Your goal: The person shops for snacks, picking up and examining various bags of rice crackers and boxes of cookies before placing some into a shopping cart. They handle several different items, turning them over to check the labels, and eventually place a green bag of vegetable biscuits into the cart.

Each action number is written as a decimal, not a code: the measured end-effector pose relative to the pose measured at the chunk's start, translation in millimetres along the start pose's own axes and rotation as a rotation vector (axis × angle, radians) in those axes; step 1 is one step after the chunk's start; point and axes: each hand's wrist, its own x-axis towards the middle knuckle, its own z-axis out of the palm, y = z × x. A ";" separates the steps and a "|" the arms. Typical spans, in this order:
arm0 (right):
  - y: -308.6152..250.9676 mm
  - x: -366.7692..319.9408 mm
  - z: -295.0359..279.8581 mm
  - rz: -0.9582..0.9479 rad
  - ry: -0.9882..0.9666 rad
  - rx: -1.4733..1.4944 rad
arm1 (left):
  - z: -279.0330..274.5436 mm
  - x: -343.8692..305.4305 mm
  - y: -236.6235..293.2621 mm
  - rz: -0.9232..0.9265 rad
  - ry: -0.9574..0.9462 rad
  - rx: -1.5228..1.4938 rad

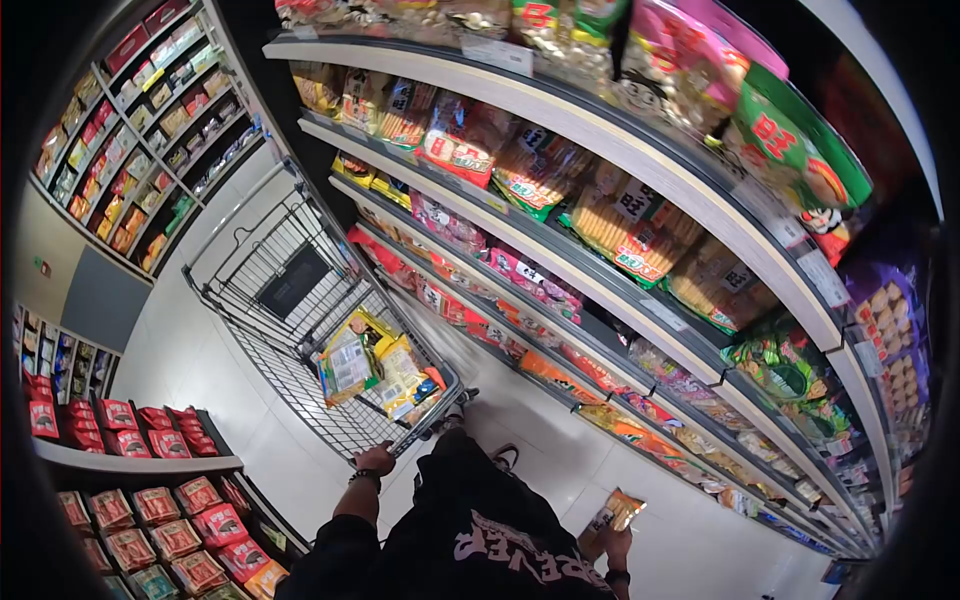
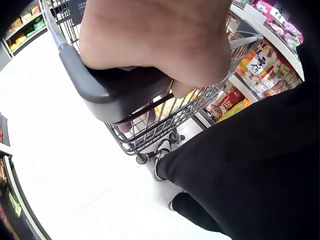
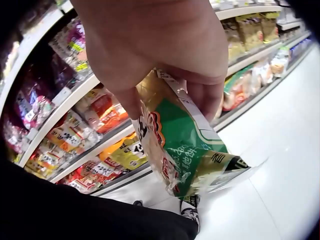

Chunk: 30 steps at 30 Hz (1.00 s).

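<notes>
Left hand (image 2: 155, 40) is wrapped over the cart handle (image 2: 115, 92), fingers curled round the black bar. Right hand (image 3: 150, 45) pinches the snack packet (image 3: 185, 150) by its top edge. The packet hangs low at the right hip, over the floor beside the shelves (image 1: 600, 135), well apart from the cart (image 1: 285, 380).

My read:
- An edge-only pinch lets the bag swing or slip. A fuller hold nearer the middle is safer, with a light squeeze since the contents are likely crushable.
- The other packets (image 1: 375, 365) lie at the handle end of the basket. Carry the bag over the rim and set it on bare mesh beside them rather than dropping it.
- Left hand braces the handle so the cart doesn't roll.
</notes>
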 end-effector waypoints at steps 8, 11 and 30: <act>-188.6 31.4 52.0 -0.271 -0.296 -0.110 | -20.4 0.4 -39.4 0.087 0.114 0.042; -278.0 19.4 74.7 -0.299 -0.293 -0.329 | -19.2 14.1 -65.6 0.169 0.177 0.022; -865.0 -75.7 280.3 -1.476 -0.063 0.000 | -62.0 53.9 -76.9 0.267 0.213 -0.164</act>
